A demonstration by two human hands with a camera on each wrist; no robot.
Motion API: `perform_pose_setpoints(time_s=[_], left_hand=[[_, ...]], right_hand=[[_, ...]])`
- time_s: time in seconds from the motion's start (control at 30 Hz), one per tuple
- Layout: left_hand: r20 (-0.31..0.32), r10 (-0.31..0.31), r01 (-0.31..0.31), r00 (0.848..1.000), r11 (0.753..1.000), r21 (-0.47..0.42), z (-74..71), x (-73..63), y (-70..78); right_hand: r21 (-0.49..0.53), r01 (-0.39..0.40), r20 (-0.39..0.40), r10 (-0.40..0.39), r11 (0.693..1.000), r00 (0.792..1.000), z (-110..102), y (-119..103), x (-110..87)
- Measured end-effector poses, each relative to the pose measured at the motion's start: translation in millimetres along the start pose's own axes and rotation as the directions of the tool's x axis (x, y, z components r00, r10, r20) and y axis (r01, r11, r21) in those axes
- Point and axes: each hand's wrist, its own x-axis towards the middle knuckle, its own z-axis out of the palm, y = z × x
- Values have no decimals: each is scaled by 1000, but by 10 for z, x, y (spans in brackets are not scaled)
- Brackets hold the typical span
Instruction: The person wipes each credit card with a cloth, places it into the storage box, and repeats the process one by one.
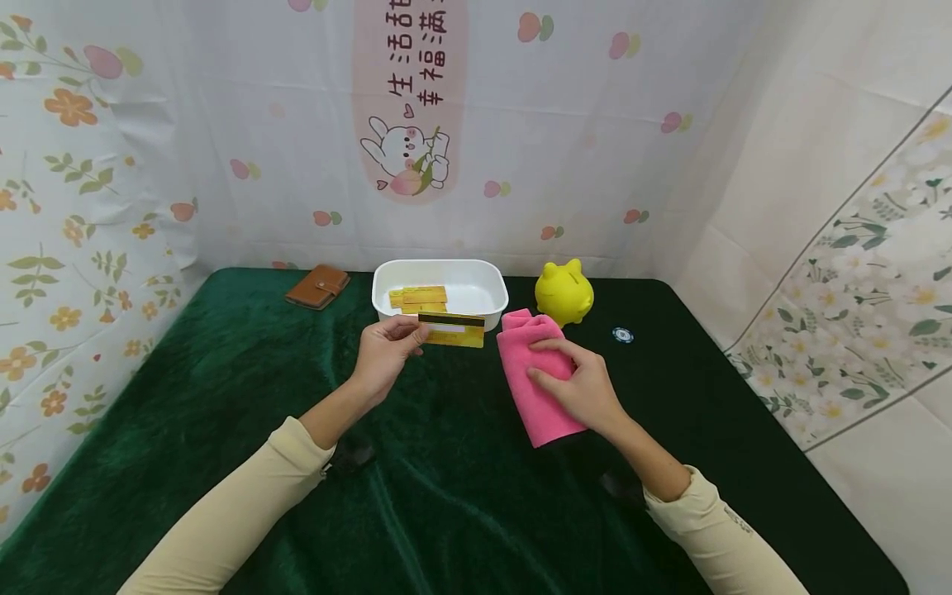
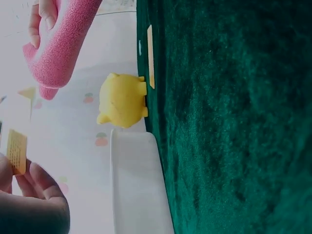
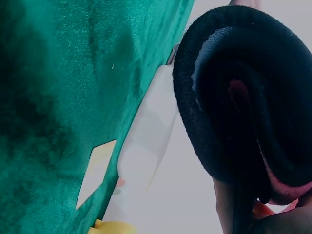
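My left hand [image 1: 387, 351] pinches a yellow bank card [image 1: 464, 335] by its left end, its dark magnetic stripe along the top. The card is held up in front of a white basin [image 1: 476, 281], where several yellow cards [image 1: 424, 296] lie. To the right, my right hand [image 1: 583, 384] grips a folded pink cloth [image 1: 531, 392] between thumb and fingers, off the table. Seen end-on in the right wrist view, the cloth [image 3: 195, 122] is folded in layers. Another flat card [image 3: 96, 170] lies on the green cover in that view; the head view does not show it.
A brown wallet [image 1: 317, 287] lies left of the basin. A yellow piggy bank [image 1: 564, 293] stands to its right, with a poker chip [image 1: 622, 335] beyond. Green velvet [image 1: 439, 496] covers the table, and a patterned curtain [image 1: 297, 165] hangs behind it.
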Motion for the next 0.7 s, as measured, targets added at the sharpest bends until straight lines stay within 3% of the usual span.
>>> perform_pose_setpoints(time_s=[0.3,0.47,0.7], left_hand=[[-46,-65,66,997,998,8,6,19,15],[-6,-106,106,994,994,-41,-10,26,4],[61,-105,110,993,991,-76,-18,39,-44]], right_hand=[[29,4,-5,-4,1000,1000,22,-52,42],[52,16,-23,-15,999,1000,30,-93,67],[79,53,-37,-51,995,998,61,-139,95]])
